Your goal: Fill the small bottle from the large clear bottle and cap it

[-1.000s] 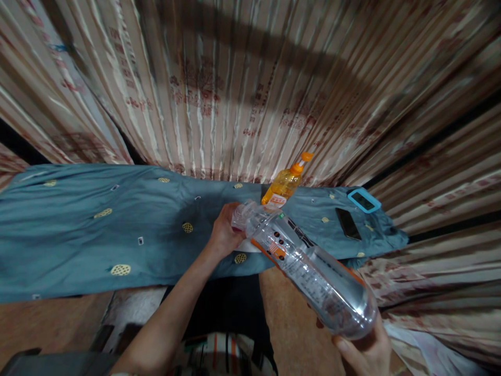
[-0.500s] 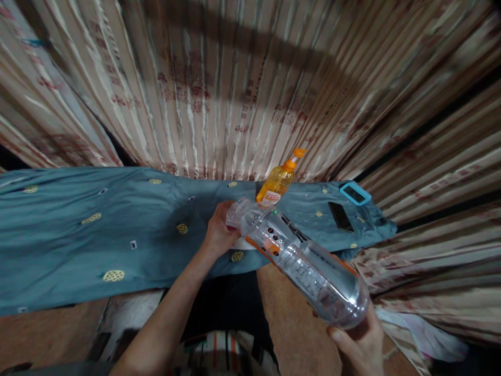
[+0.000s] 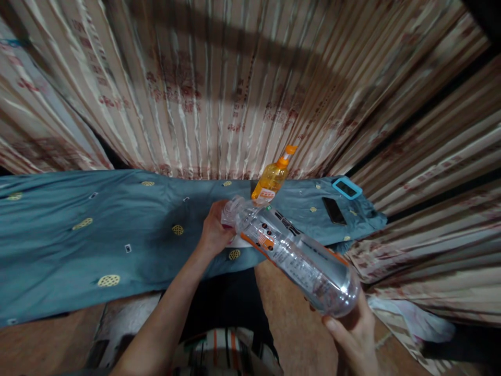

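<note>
Clear bottle (image 3: 301, 261), tilted.
Your left hand (image 3: 216, 231) grips its neck, right hand (image 3: 358, 331) its base; pump bottle (image 3: 273, 176) beyond it.

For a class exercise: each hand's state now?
Right hand: holding the cylindrical, clear plastic bottle by its base.
Left hand: curled at its neck; exact grip unclear.

Head-worn view: the camera is looking forward and down from above the wearer's striped garment (image 3: 221, 351), showing at the bottom edge. It is facing a pleated curtain (image 3: 195, 125) across a teal cloth (image 3: 144, 219), and is taking in the left hand (image 3: 214, 231) and right hand (image 3: 355, 330) from close range.
</note>
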Demonstrator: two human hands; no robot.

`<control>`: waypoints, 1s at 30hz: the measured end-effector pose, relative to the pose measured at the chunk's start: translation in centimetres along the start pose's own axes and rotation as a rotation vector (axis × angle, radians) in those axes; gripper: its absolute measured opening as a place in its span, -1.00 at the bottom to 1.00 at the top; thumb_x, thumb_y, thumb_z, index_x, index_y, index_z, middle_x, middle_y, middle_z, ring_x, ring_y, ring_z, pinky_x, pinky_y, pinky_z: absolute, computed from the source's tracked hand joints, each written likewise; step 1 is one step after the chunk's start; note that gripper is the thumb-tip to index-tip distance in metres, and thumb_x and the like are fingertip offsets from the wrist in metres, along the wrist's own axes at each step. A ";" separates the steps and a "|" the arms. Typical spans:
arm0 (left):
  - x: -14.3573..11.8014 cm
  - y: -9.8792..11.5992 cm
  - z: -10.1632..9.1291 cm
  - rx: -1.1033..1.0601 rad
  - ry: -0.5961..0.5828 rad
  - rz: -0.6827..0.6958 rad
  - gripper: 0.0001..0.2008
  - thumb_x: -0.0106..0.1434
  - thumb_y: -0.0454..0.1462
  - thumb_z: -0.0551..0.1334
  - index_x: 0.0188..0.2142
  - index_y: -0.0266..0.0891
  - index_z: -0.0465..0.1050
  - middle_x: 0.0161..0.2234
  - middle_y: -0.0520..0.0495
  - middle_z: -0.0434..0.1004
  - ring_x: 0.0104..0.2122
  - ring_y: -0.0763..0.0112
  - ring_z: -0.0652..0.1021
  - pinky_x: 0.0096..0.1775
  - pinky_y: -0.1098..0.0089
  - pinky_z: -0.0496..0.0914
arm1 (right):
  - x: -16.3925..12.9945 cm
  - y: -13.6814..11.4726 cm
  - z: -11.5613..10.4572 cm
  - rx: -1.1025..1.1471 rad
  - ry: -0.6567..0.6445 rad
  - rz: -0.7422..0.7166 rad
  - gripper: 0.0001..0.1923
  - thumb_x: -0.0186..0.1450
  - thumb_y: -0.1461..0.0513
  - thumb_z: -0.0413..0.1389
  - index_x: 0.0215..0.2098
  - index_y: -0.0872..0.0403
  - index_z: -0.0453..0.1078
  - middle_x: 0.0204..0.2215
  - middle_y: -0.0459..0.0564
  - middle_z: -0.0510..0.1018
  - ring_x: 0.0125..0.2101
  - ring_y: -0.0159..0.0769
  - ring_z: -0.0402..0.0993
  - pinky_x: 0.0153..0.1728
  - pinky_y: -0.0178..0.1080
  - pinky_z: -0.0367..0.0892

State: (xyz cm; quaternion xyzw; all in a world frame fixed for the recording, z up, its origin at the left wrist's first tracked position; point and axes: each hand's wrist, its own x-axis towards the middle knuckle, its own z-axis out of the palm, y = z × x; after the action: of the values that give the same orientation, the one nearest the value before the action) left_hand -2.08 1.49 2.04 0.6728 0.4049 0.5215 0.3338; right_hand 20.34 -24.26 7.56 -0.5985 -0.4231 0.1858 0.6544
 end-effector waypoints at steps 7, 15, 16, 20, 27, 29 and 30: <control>0.1 0.5 -0.3 0.035 0.001 0.001 -0.43 0.06 -0.29 0.57 0.07 -0.17 0.52 0.00 -0.16 0.70 0.06 0.03 0.71 0.13 0.07 0.62 | 0.2 -0.1 -0.4 -0.035 -0.089 0.010 0.06 0.10 -0.03 0.61 0.48 0.01 0.42 0.31 0.27 0.63 0.26 0.28 0.64 0.02 0.05 0.65; 0.1 0.3 -0.3 0.039 -0.001 0.024 -0.42 0.06 -0.28 0.56 0.08 -0.18 0.53 0.02 -0.16 0.69 0.05 0.03 0.71 0.14 0.06 0.61 | 0.0 0.4 -0.2 -0.041 -0.054 0.049 0.02 0.13 -0.08 0.56 0.46 0.00 0.41 0.30 0.29 0.63 0.28 0.35 0.60 0.07 0.12 0.60; 0.1 0.3 -0.2 0.042 -0.002 0.027 -0.42 0.05 -0.29 0.56 0.08 -0.17 0.53 0.01 -0.15 0.70 0.04 0.03 0.71 0.13 0.07 0.61 | -0.1 0.6 -0.3 -0.039 -0.048 0.063 0.03 0.14 -0.08 0.55 0.47 0.00 0.39 0.31 0.29 0.62 0.29 0.36 0.58 0.05 0.12 0.60; 0.1 0.6 -0.3 0.058 -0.008 0.025 -0.42 0.04 -0.26 0.58 0.07 -0.16 0.54 0.00 -0.15 0.70 0.04 0.02 0.71 0.12 0.08 0.61 | -0.4 0.5 -0.2 -0.053 -0.006 0.075 0.07 0.15 -0.12 0.52 0.51 0.03 0.33 0.38 0.29 0.55 0.36 0.38 0.50 0.03 0.08 0.60; 0.1 0.5 -0.4 0.046 -0.011 0.017 -0.39 0.07 -0.20 0.59 0.10 -0.16 0.52 0.02 -0.18 0.69 0.04 0.02 0.71 0.13 0.07 0.60 | -0.6 0.8 -0.2 -0.085 -0.032 0.053 0.03 0.24 -0.10 0.46 0.55 0.04 0.28 0.39 0.29 0.53 0.28 0.35 0.59 0.02 0.11 0.63; 0.1 0.5 -0.3 0.038 -0.008 0.022 -0.39 0.07 -0.17 0.61 0.08 -0.16 0.53 0.02 -0.18 0.69 0.04 0.03 0.71 0.12 0.08 0.60 | -0.5 1.2 -0.5 -0.088 -0.019 0.016 0.00 0.21 -0.08 0.47 0.51 0.04 0.34 0.37 0.28 0.56 0.25 0.36 0.61 0.02 0.12 0.64; 0.1 0.6 -0.3 0.034 -0.005 0.024 -0.40 0.07 -0.15 0.61 0.07 -0.15 0.53 0.01 -0.17 0.69 0.04 0.03 0.71 0.11 0.09 0.61 | -0.5 1.4 -0.6 -0.087 -0.011 0.000 -0.01 0.20 -0.09 0.48 0.49 0.04 0.36 0.37 0.29 0.56 0.25 0.36 0.61 0.01 0.13 0.64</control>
State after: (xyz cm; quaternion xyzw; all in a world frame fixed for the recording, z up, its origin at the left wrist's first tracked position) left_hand -2.26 1.32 2.64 0.6845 0.4049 0.5167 0.3172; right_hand 20.88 -24.70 6.17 -0.6255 -0.4344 0.1702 0.6254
